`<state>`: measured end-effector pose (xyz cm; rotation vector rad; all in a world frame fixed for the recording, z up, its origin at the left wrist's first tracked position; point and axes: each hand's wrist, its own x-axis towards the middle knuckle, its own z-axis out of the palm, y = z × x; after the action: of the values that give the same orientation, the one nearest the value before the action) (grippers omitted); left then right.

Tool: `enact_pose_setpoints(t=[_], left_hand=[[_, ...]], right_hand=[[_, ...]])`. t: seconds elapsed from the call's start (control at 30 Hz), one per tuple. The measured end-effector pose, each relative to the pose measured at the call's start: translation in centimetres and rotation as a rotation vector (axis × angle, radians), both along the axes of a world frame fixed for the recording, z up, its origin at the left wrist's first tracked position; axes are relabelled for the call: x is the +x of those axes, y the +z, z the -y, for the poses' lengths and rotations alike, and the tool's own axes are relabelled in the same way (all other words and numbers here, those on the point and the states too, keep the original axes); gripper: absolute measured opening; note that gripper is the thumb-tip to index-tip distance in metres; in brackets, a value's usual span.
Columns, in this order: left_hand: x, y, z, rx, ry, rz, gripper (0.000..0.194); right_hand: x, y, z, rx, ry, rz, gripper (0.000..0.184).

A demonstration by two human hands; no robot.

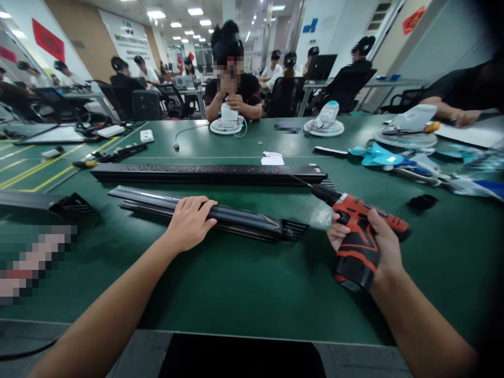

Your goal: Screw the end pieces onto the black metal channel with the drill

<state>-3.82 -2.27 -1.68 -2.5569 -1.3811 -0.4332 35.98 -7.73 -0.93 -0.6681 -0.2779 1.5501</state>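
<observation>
A red-and-black cordless drill (360, 231) is gripped by its handle in my right hand (388, 247). Its long thin bit points up and left, toward the right end of a long black bar (205, 173) with red dots along it. My left hand (191, 223) lies over a shorter dark, glossy bar (244, 218), fingers across its top and thumb on the near side. Slatted fins (295, 229) show at that bar's right end. Both bars lie flat on the green table (236, 289), one behind the other. Whether the bit touches the long bar I cannot tell.
Across the table a person handles a white fan part (227, 123). More fan parts (325, 123) stand to the right, near blue plastic pieces (378, 156). Another dark bar (35, 205) lies left; a small black part (422, 202) is right of the drill.
</observation>
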Motion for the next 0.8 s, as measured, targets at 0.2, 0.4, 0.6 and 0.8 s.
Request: enact_pose_setpoints(t=[0.2,0.4,0.6,0.8], left_hand=[[-0.6,-0.2,-0.7,0.003,0.008,0.019,0.045],[-0.8,-0.1,-1.0,0.004,0.007,0.028,0.045],[-0.7,-0.2,-0.9,0.007,0.02,0.04,0.045],[-0.5,0.0,-0.7,0.0,0.029,0.037,0.046]], right_hand=[[-0.6,1.2,0.9,0.048,0.025,0.002,0.039],[-0.4,1.8,2.8,0.048,0.044,0.041,0.035],[1.1,-0.4,4.7,-0.107,0.141,0.115,0.03],[1.3,-0.7,5.4,-0.098,0.05,0.154,0.028]])
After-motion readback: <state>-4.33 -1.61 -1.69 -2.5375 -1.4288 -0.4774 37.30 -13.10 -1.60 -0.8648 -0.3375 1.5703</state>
